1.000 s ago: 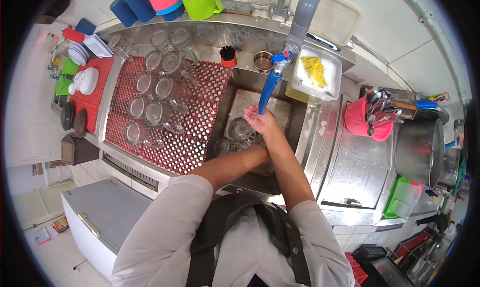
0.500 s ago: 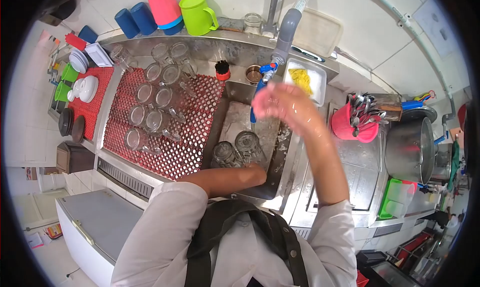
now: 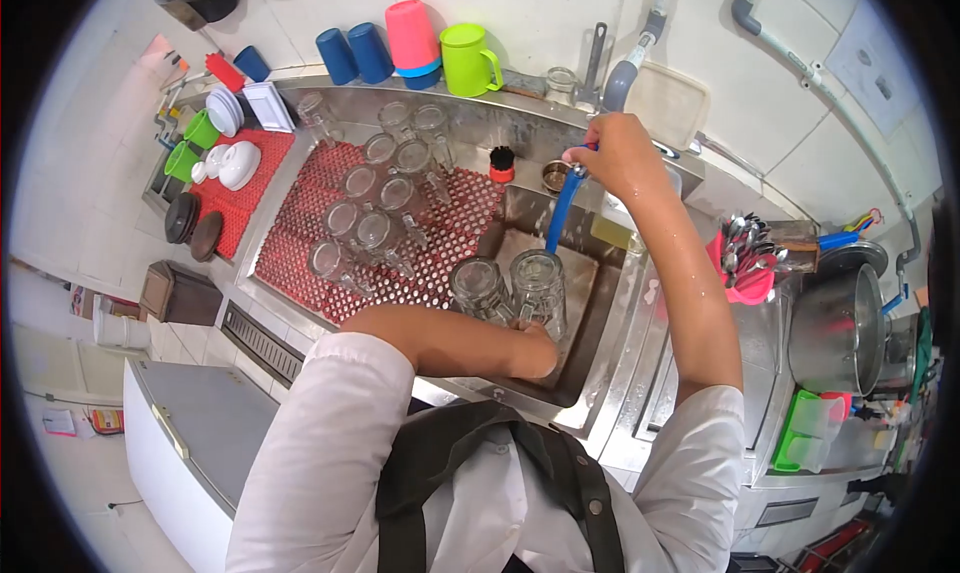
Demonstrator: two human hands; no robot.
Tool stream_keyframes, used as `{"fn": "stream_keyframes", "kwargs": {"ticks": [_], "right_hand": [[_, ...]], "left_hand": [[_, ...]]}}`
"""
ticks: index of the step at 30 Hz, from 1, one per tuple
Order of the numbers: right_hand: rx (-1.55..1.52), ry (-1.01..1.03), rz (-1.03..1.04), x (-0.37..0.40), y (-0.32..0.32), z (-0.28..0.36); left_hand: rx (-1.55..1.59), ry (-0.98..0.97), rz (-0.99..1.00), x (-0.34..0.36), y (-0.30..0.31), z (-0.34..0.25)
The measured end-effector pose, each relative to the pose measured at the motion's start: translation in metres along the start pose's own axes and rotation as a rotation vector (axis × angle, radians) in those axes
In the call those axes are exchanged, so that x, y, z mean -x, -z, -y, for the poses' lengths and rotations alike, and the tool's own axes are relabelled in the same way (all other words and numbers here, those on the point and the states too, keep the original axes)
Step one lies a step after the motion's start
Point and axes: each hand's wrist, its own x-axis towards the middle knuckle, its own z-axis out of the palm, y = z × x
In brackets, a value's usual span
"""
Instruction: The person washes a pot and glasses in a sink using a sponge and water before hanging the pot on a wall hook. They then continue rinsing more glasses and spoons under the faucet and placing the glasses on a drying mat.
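Over the sink [image 3: 585, 368], my left hand [image 3: 532, 348] is closed at the handles of two wet clear glass mugs. One glass mug [image 3: 480, 285] overlaps the edge of the red mat in this view; the other glass mug [image 3: 538, 278] is under the end of a blue hose [image 3: 562, 213]. My right hand [image 3: 620, 153] is closed at the tap where the hose begins, its fingers mostly covering the tap's handle. On the red perforated mat [image 3: 290, 258] left of the sink, several glass mugs [image 3: 375, 231] stand upside down.
Behind the sink are a black-bristled brush [image 3: 502, 163] and a small metal cup [image 3: 556, 176]. Coloured plastic cups and a green jug [image 3: 468, 61] line the back ledge. On the right, a pink cutlery container [image 3: 750, 285] sits beside a large steel pot [image 3: 835, 318].
My right hand has come down onto the tap from the air in front of it. The two mugs in my left hand have risen from the sink bottom, and the view has shifted.
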Motion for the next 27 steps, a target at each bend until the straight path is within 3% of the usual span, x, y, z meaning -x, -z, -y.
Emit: {"fn": "stream_keyframes", "kwargs": {"ticks": [2, 4, 7, 11, 13, 17, 21, 22, 23, 27], "right_hand": [[0.129, 0.055, -0.118, 0.003, -0.020, 0.000], [0.217, 0.039, -0.158, 0.006, -0.027, 0.006], [0.290, -0.069, -0.119, 0.008, -0.028, 0.018], [0.404, -0.128, -0.125, 0.006, -0.032, 0.012], [0.458, -0.155, -0.128, 0.002, -0.035, 0.011], [0.533, -0.025, -0.176, 0.010, -0.022, 0.021], [0.457, -0.261, -0.106, 0.019, -0.017, 0.047], [0.452, -0.182, -0.171, 0.027, -0.023, 0.048], [0.445, -0.107, -0.240, 0.034, -0.029, 0.050], [0.348, -0.290, -0.132, 0.044, -0.043, 0.093]], "left_hand": [[0.004, 0.023, -0.023, 0.004, -0.009, -0.001], [0.139, -0.071, -0.307, 0.094, -0.021, 0.038], [0.089, -0.050, -0.210, 0.089, -0.023, 0.038], [0.317, -0.244, -0.486, 0.091, -0.044, 0.049], [0.357, -0.244, -0.520, 0.110, -0.058, 0.064], [0.473, -0.109, -0.527, 0.166, -0.103, 0.113], [0.587, 0.117, -0.464, 0.219, -0.165, 0.180], [0.609, 0.175, -0.435, 0.225, -0.182, 0.198], [0.631, 0.231, -0.405, 0.227, -0.197, 0.217], [0.620, 0.392, -0.247, 0.190, -0.284, 0.297]]}}
